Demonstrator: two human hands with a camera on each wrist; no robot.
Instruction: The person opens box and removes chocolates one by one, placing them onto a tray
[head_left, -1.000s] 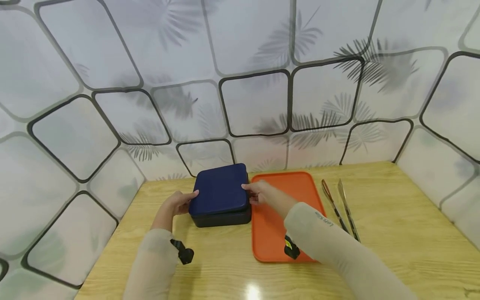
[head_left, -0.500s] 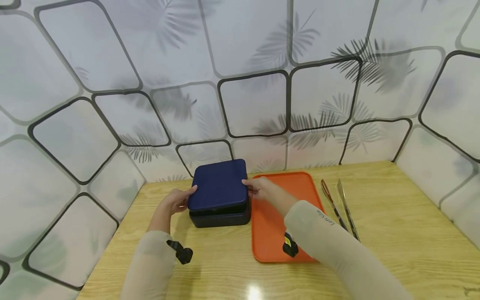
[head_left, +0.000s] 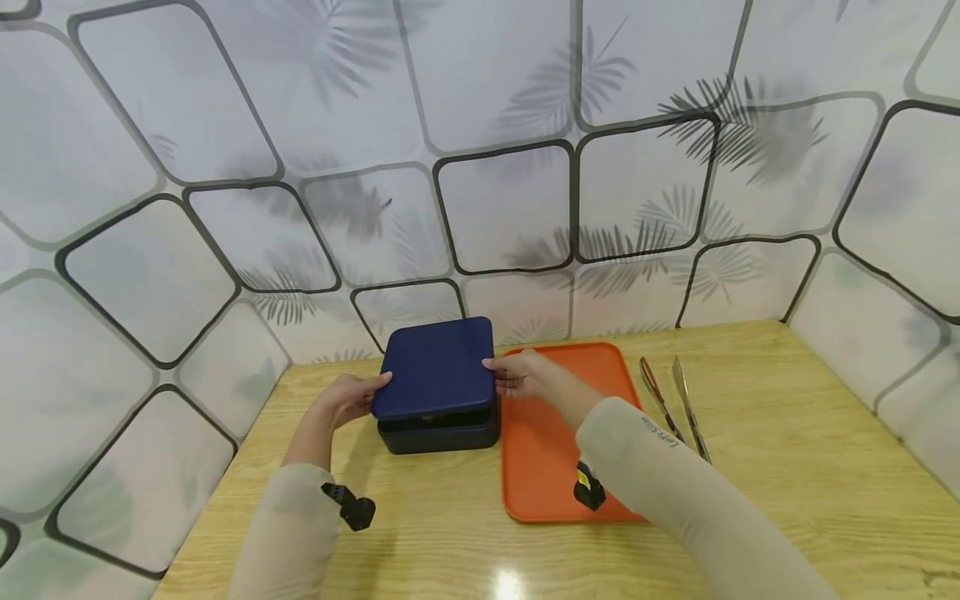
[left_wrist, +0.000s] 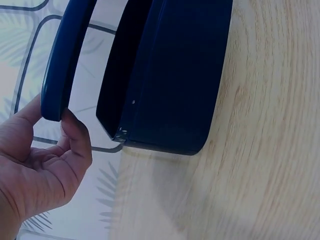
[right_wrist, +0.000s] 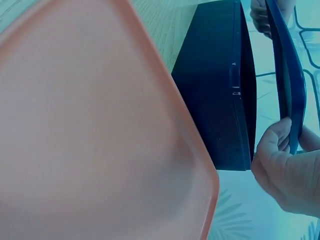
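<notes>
A dark blue rectangular lid (head_left: 435, 362) is raised off its matching dark blue box (head_left: 442, 437), which sits on the wooden table. My left hand (head_left: 348, 396) pinches the lid's left edge, thumb on top and fingers beneath. On the opposite edge, my right hand (head_left: 522, 375) pinches it the same way. In the left wrist view a wide gap shows between the lid (left_wrist: 62, 65) and the box (left_wrist: 175, 75). The right wrist view has the lid (right_wrist: 292, 75) apart from the box's open top too. What lies inside the box is hidden.
An orange tray (head_left: 540, 467) lies directly right of the box, under my right forearm. Beyond it are two long slim utensils, one with a brown loop end (head_left: 651, 382) and one shiny metal (head_left: 681, 383). A patterned curtain (head_left: 510, 208) closes off the back.
Both hands have lifted the lid up from the box, and the dark gap along the front has widened. The box and tray stay in place.
</notes>
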